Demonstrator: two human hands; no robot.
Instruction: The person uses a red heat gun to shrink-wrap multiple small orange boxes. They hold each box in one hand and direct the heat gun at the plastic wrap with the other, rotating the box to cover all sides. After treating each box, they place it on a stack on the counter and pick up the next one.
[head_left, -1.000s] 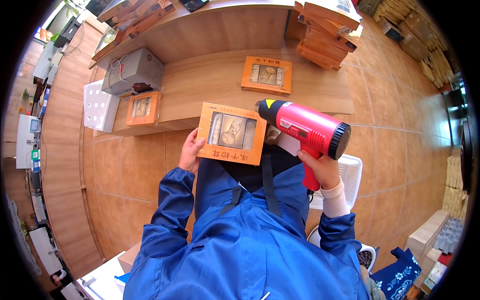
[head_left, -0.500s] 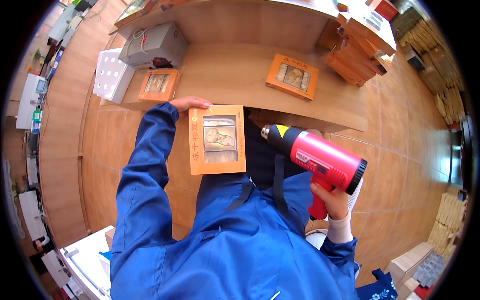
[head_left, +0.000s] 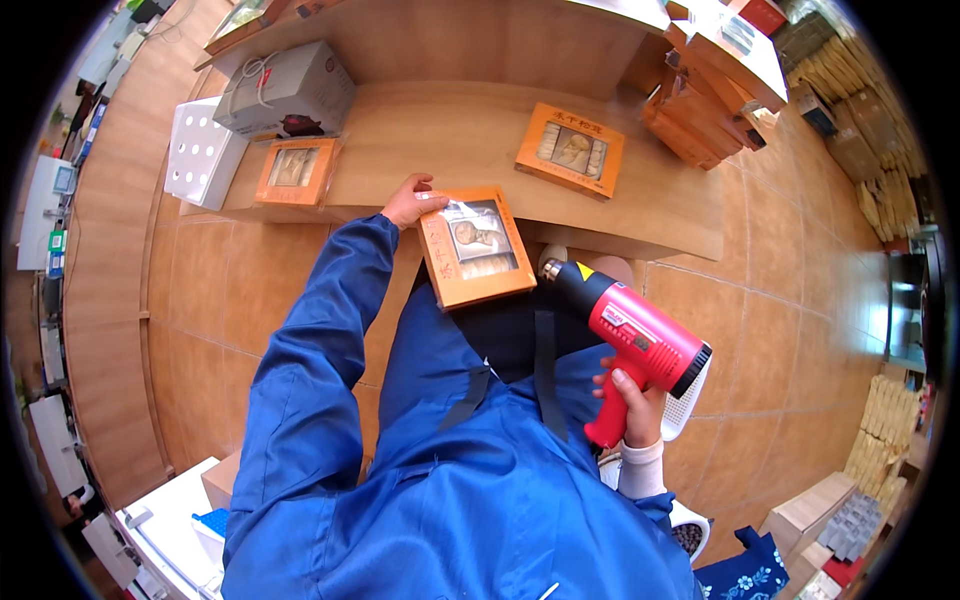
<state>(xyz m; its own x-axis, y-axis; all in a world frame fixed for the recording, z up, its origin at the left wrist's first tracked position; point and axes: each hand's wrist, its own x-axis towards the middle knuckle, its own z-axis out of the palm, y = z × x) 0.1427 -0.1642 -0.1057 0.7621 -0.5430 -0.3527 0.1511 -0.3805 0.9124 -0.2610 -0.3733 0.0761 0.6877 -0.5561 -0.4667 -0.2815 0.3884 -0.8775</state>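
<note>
My left hand grips the upper left corner of an orange gift box with a clear window, through which pale mushroom pieces show. The box is tilted above my lap, before the table's edge. In my right hand is a red and black heat gun, held by its handle. Its metal nozzle points at the box's right side, a small distance away. On the table lie two similar orange boxes, one at the right and one at the left.
A wooden table stands ahead, with a grey carton and a white dotted box at its left. Several orange boxes are stacked at its right end. Behind my right hand is a white perforated seat part.
My left hand has moved right and turned the box, so it now tilts. The heat gun has shifted slightly left and down, its nozzle now nearer the box's side.
</note>
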